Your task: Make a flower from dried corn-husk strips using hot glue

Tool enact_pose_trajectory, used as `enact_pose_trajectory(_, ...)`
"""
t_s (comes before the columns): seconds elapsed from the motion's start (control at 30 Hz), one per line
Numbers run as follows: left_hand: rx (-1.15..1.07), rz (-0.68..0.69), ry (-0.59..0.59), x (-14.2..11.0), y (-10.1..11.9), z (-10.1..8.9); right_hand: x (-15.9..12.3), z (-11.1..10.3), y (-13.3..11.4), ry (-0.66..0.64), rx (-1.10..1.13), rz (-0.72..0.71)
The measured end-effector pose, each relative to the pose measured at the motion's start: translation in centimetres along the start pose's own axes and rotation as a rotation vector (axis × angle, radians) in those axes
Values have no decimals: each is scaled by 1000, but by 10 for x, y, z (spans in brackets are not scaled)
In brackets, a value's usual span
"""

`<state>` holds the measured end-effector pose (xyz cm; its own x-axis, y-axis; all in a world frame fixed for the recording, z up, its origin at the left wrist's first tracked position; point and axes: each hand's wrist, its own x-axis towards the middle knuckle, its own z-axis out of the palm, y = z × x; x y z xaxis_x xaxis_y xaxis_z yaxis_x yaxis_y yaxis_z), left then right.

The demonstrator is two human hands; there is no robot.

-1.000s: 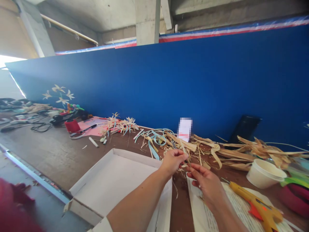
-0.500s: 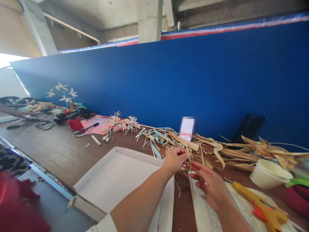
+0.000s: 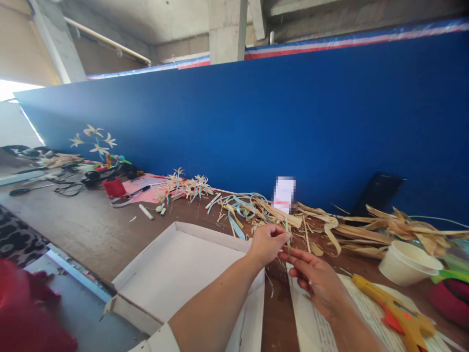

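Observation:
My left hand (image 3: 268,246) is closed in a pinch on a thin, pale green strip (image 3: 287,247) that looks like dried plant fibre and stands nearly upright. Just below, the fingertips of my right hand (image 3: 315,279) press on the lower part of that strip, its other fingers loosely curled. Behind both hands lies a heap of dried husk strips (image 3: 267,210) with light blue ribbon (image 3: 236,226) among it. An open white cardboard box (image 3: 198,266) sits under my left forearm. Printed paper (image 3: 313,322) lies beneath my right hand.
At right are a yellow glue gun (image 3: 395,308), a cream paper cup (image 3: 408,264) and a dark phone (image 3: 379,193) leaning on the blue partition (image 3: 220,117). Husk flowers (image 3: 183,186), a red roll (image 3: 114,187) and cables (image 3: 69,188) lie leftward along the table.
The strip stands a little straighter between my fingers; both hands stay nearly in place. Another person's arm at the far left has gone out of view.

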<state>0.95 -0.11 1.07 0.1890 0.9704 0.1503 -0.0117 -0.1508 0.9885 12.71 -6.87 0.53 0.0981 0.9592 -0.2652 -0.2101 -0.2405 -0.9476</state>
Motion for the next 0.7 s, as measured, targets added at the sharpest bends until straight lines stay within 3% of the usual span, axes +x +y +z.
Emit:
enact_pose_trajectory(0.43,-160,-155,-48,-6,6,3,-1,5,0,-47,-56,-39)
enact_pose_trajectory(0.7,44,23,-9,0,-7,-1,-5,6,-2,-22,62,8)
